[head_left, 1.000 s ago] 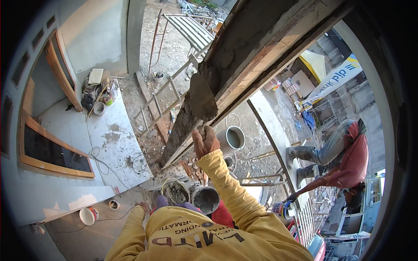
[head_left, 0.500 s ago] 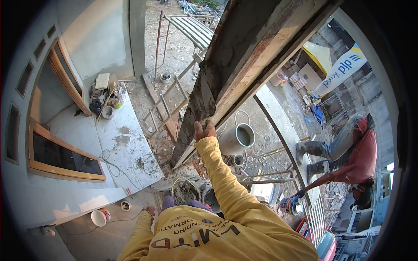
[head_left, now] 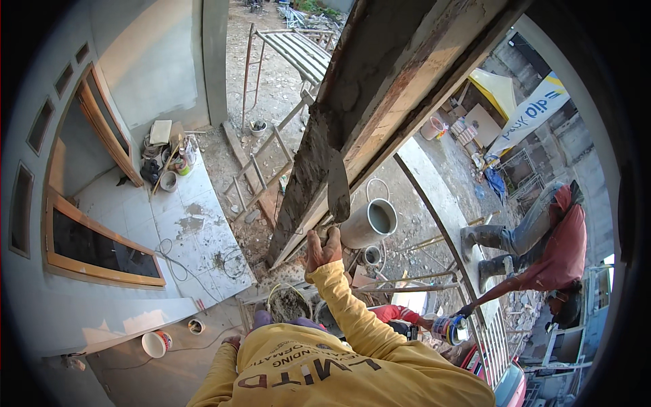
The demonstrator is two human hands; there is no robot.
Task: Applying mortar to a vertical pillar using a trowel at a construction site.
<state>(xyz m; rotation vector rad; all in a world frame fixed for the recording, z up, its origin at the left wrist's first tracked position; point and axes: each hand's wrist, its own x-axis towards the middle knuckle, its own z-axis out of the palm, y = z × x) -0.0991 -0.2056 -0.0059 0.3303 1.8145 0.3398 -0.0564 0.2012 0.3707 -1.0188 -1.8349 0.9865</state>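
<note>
The right hand (head_left: 323, 248) has been drawn lower along the beam (head_left: 352, 115), from the mortar edge a second ago to a spot beside the grey pipe (head_left: 369, 224). A trowel (head_left: 338, 186) blade is now seen raised above it against the wet mortar. The view has been shifted, so the other person (head_left: 542, 251) appears lower right.

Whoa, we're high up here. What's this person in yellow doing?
The person is working from a height, looking down on a building site. Their right hand holds a trowel with its blade against the wet grey mortar on a sloping beam. The left hand is low, by a bucket of mortar. Below, another person in red bends over on the ground.
</note>
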